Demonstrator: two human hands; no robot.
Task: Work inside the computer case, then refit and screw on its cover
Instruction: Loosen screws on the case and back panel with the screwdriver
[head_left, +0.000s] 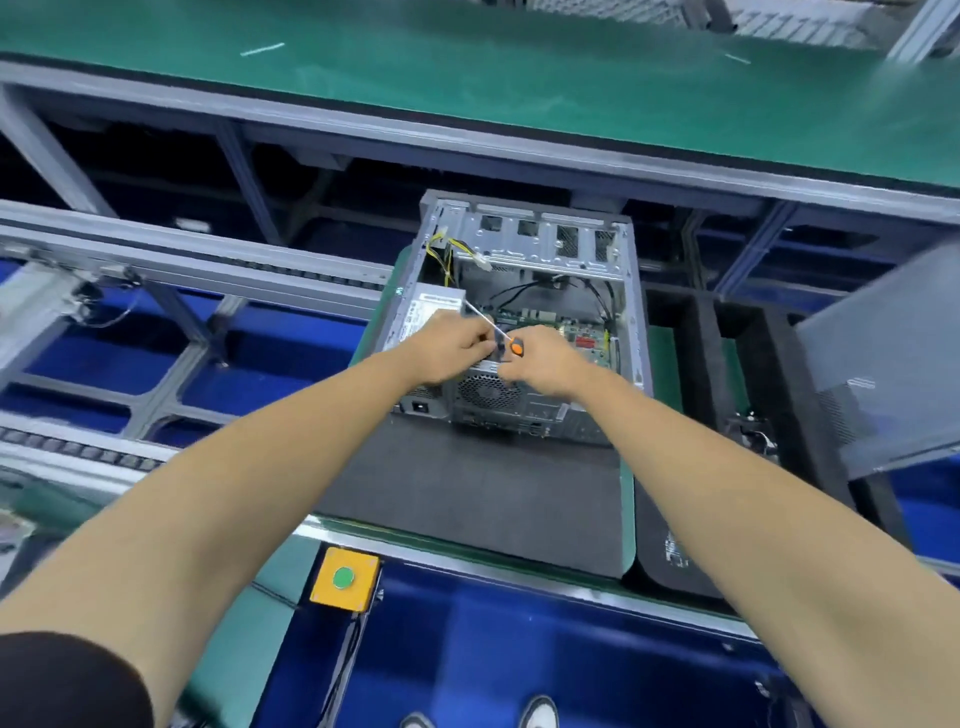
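While both hands, left hand (460, 345) and right hand (540, 364), pinch the screwdriver (506, 340) over the open computer case (524, 322) on the tabletop (467, 493), a slip could gouge the board; cover (883, 364) waits off right.

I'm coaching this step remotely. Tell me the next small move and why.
Probably steady the screwdriver and bring its tip down into the open case: both hands hold it above the board, and the cover is off, at the right.
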